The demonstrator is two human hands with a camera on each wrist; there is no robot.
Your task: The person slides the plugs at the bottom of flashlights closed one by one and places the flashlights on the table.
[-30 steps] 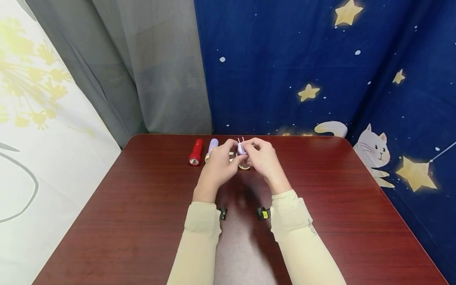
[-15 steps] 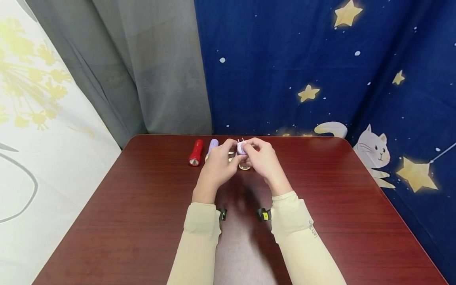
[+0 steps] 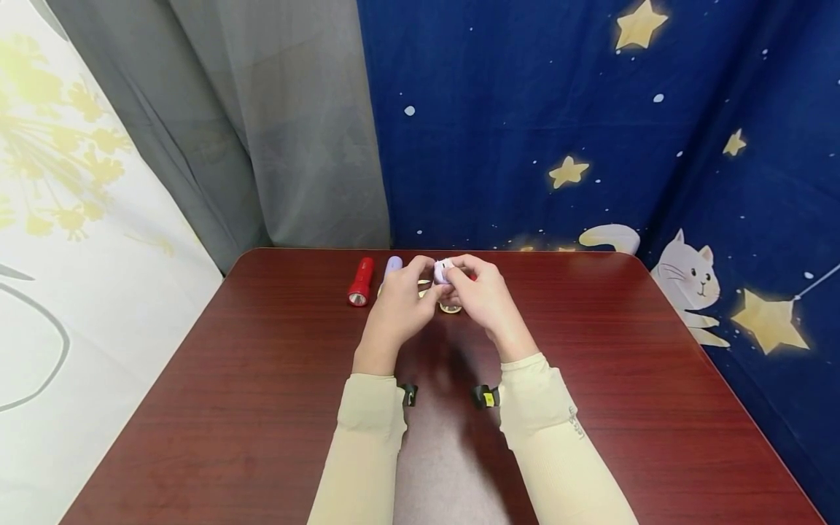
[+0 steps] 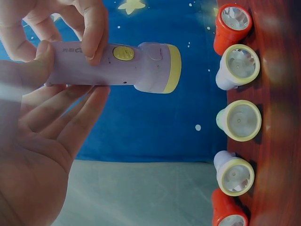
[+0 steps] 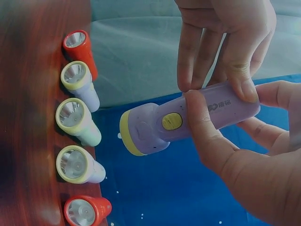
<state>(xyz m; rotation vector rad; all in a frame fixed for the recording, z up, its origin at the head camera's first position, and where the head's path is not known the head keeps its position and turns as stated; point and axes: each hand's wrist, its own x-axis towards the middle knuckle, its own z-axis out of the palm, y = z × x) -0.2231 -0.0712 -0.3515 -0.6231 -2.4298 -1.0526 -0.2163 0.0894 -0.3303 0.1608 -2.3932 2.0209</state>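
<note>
A lilac flashlight [image 5: 148, 125] with a yellow head rim and yellow button is held above the table by both hands. In the head view its tail end [image 3: 441, 270] points up, showing a dark slot. My left hand [image 3: 400, 302] grips the tail, its thumb pressing near the end and its fingers along the body. With thumb and fingers, my right hand [image 3: 485, 295] pinches the body between button and tail. The left wrist view shows the flashlight [image 4: 117, 66] from the side, its lens facing away from both palms.
Several flashlights stand in a row along the far table edge, lenses toward me: a red flashlight [image 3: 360, 282], a lilac flashlight [image 3: 393, 265], a pale green flashlight [image 4: 240, 120] and others. The dark red table [image 3: 262, 408] spreads out below the arms. Curtains hang behind.
Two metal prongs sticking up from the flashlight's tail have folded down out of sight, and a dark slot shows there now. Both hands have stayed almost in place.
</note>
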